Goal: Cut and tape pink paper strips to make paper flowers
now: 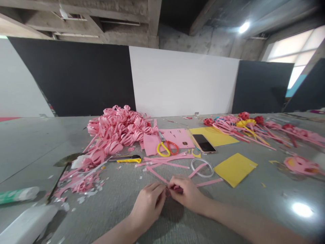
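Observation:
My left hand [148, 202] and my right hand [187, 194] meet low in the middle, thumbs and fingertips pinched together. Between them is a small bit of pink paper strip [178, 190], mostly covered by the fingers. Just beyond lie loose pink paper strips [167, 158], some running close to my fingertips. A roll of white tape [202, 168] rests past my right hand, with a pink strip across its ring. Farther off are scissors with one yellow and one red handle [167, 149], lying on a pink sheet [152, 143], and a yellow-black utility knife [128, 158].
A large heap of curled pink paper [122, 127] stands at the back left, scraps [83, 183] before it. A phone [204, 143], yellow sheets [236, 169] and paper flowers [245, 123] are to the right. A green-white tube [20, 195] and white box [29, 223] lie at left.

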Demonstrator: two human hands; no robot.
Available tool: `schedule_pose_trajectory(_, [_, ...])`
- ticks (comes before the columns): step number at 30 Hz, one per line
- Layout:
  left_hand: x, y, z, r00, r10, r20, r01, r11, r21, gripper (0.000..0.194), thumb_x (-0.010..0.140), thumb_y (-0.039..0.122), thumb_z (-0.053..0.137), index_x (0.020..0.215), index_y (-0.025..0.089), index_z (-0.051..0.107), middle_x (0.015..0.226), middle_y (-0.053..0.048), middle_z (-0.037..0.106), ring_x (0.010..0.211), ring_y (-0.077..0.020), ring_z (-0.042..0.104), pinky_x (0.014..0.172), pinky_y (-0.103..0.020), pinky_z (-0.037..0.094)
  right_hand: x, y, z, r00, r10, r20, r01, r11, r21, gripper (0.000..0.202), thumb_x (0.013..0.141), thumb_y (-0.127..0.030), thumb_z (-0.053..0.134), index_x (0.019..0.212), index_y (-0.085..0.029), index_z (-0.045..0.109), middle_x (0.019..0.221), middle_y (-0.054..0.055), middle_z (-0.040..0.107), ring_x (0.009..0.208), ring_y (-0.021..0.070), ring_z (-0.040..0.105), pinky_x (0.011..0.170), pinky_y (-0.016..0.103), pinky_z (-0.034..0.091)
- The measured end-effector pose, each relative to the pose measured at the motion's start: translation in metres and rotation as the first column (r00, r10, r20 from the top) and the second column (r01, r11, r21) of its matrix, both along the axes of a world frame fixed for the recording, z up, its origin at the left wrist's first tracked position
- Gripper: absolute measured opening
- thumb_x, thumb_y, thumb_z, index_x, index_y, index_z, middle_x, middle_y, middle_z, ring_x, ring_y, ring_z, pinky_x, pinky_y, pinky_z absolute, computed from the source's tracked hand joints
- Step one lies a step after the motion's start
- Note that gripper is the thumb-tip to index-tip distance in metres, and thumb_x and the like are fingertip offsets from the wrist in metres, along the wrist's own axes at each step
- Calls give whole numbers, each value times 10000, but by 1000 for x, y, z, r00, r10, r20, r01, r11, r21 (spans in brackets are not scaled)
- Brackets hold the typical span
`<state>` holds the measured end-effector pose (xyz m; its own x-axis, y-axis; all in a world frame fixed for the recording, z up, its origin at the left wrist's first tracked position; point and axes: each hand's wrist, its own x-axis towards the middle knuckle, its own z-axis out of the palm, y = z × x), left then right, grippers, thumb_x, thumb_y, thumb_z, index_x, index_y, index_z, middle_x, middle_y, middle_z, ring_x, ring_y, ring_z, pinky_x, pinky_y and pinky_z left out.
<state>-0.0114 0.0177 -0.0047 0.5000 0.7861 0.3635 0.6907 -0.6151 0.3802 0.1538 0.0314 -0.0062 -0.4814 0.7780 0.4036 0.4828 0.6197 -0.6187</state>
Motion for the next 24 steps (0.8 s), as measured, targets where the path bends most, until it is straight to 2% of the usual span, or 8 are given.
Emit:
schedule_pose_trajectory(4, [-2, 1, 0, 999, 32, -13, -32, 999, 27, 210, 779, 109, 359, 707, 178, 544, 671, -13, 568, 639, -126, 524, 589, -197, 391, 1, 0, 2, 998, 26, -58, -30, 997, -74, 82, 759, -134, 488, 717, -183, 539, 708, -7, 547, 690, 120, 521, 589, 199, 393])
schedule_pose_trajectory(7, [-8, 5, 2, 989, 134, -62, -124, 983, 132, 188, 762, 124, 390, 658, 175, 538, 620, -4, 555, 591, -127, 514, 582, -212, 378, 2, 0, 4, 994, 9, -111, -22, 993, -116, 84, 792, -183, 486, 746, -178, 555, 719, -3, 562, 680, 115, 531, 584, 198, 401])
schedule_pose_trajectory(11, [-22, 17, 7, 923, 350, -163, -294, 910, 292, 181, 741, 149, 424, 610, 177, 545, 579, 0, 560, 533, -133, 518, 558, -228, 362, 5, 2, 5, 987, -36, -159, 22, 995, -92, 130, 817, -207, 480, 770, -188, 600, 721, -1, 572, 684, 120, 539, 605, 216, 404])
schedule_pose_trajectory(14, [-32, 27, 8, 861, 437, -258, -330, 868, 371, 234, 772, 190, 411, 600, 186, 570, 596, -10, 593, 524, -144, 537, 565, -247, 364, 6, 4, 2, 979, -41, -200, 27, 997, -75, 125, 799, -205, 517, 794, -207, 642, 738, 4, 581, 698, 123, 547, 629, 225, 417])
schedule_pose_trajectory(16, [-37, 32, 6, 843, 451, -295, -323, 861, 393, 272, 789, 199, 397, 589, 188, 581, 604, -16, 600, 530, -145, 544, 576, -253, 366, 7, 5, 0, 974, -31, -225, 15, 997, -76, 127, 788, -209, 532, 814, -220, 655, 754, 6, 581, 695, 122, 550, 639, 229, 430])
schedule_pose_trajectory(19, [-40, 35, 0, 853, 430, -295, -302, 869, 392, 268, 794, 181, 393, 631, 187, 606, 639, -21, 596, 558, -144, 545, 596, -258, 376, 6, 4, -2, 964, -34, -262, 4, 993, -116, 137, 786, -242, 529, 846, -224, 651, 809, 17, 571, 712, 127, 553, 624, 228, 453])
schedule_pose_trajectory(22, [-40, 36, -5, 875, 394, -282, -273, 881, 386, 224, 777, 133, 404, 800, 200, 617, 785, -28, 606, 619, -147, 546, 638, -270, 397, 5, 4, 0, 962, -64, -267, 29, 990, -136, 153, 782, -272, 528, 884, -225, 633, 860, 24, 564, 753, 140, 551, 612, 229, 458])
schedule_pose_trajectory(24, [-40, 35, -6, 882, 382, -274, -268, 887, 376, 266, 754, 94, 410, 915, 209, 589, 874, -32, 597, 664, -154, 546, 660, -279, 411, 5, 5, 0, 966, -74, -248, 48, 993, -111, 169, 813, -256, 478, 892, -223, 624, 858, 25, 565, 752, 141, 548, 610, 233, 449])
